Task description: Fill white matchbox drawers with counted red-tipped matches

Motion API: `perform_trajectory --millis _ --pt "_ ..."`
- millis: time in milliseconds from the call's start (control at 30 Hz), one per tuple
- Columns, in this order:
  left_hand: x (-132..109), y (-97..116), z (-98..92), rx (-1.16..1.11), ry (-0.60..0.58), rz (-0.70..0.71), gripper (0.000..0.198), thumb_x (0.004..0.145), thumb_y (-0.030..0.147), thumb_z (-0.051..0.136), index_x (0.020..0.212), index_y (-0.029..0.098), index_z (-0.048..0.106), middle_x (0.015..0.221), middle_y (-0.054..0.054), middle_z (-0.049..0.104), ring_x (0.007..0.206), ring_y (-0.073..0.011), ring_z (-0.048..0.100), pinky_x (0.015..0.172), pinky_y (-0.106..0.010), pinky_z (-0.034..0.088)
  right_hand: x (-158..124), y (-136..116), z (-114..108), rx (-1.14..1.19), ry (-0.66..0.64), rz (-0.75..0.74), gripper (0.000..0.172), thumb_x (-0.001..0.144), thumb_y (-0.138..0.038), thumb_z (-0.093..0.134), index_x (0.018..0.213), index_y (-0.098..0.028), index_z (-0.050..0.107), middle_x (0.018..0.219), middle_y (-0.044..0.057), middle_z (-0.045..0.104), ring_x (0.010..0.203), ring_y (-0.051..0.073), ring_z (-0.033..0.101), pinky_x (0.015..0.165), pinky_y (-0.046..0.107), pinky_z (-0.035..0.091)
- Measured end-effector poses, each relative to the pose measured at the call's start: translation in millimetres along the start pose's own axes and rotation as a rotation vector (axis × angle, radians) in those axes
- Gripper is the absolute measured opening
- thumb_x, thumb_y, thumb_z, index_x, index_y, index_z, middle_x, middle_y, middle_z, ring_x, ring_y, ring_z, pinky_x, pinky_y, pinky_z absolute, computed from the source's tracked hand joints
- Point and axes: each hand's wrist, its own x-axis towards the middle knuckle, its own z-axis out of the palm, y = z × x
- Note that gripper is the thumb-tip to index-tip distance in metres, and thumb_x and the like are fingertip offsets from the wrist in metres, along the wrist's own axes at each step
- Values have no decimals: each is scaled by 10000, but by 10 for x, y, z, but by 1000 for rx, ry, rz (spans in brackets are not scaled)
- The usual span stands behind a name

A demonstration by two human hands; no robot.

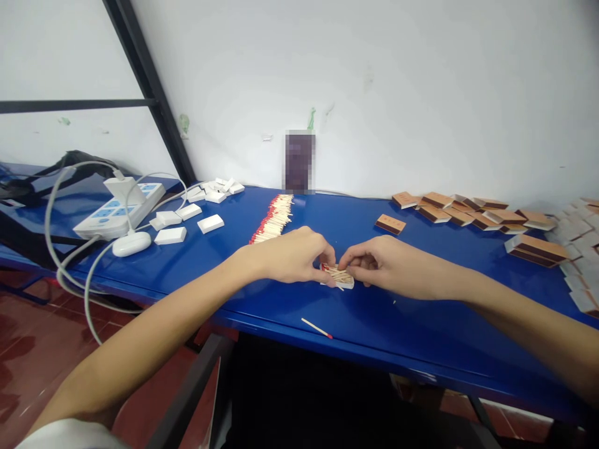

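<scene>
A small white matchbox tray (pixel 347 285) filled with red-tipped matches (pixel 337 273) rests on the blue table in front of me. My left hand (pixel 299 255) grips the tray's left end between thumb and fingers. At its right end, my right hand (pixel 374 265) has its fingers bent and pinched at the matches; whether a match is between them is hidden. A long row of loose matches (pixel 275 219) lies beyond my left hand. One single match (pixel 317 328) lies near the table's front edge.
White trays (pixel 210 223) lie scattered at the left, near a power strip (pixel 119 209) with cables. Matchbox sleeves (pixel 468 212) are heaped at the back right, one sleeve (pixel 390 224) apart. White boxes (pixel 580 249) stack at the far right. A blurred dark object (pixel 300 162) leans on the wall.
</scene>
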Motion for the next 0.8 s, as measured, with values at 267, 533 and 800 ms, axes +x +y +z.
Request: perform_trajectory --millis 267,533,800 --pt "45 -5 -37 -25 -17 -12 206 851 363 702 911 177 767 869 -31 746 749 -138 642 698 -252 442 11 63 11 135 -22 4 240 872 -396 593 891 -181 697 722 11 682 646 143 605 572 239 441" --pt "44 -38 65 6 52 23 189 898 311 629 877 167 750 793 -30 725 673 -127 621 645 -249 416 -54 97 154 48 127 -61 293 908 -435 534 868 -195 698 737 22 678 639 144 573 596 258 430" --pt "-26 -20 181 91 134 14 205 927 303 578 887 169 728 843 -35 735 780 -173 657 700 -285 433 -84 147 216 80 176 -56 332 928 -477 513 894 -196 686 714 14 651 620 140 542 572 253 407"
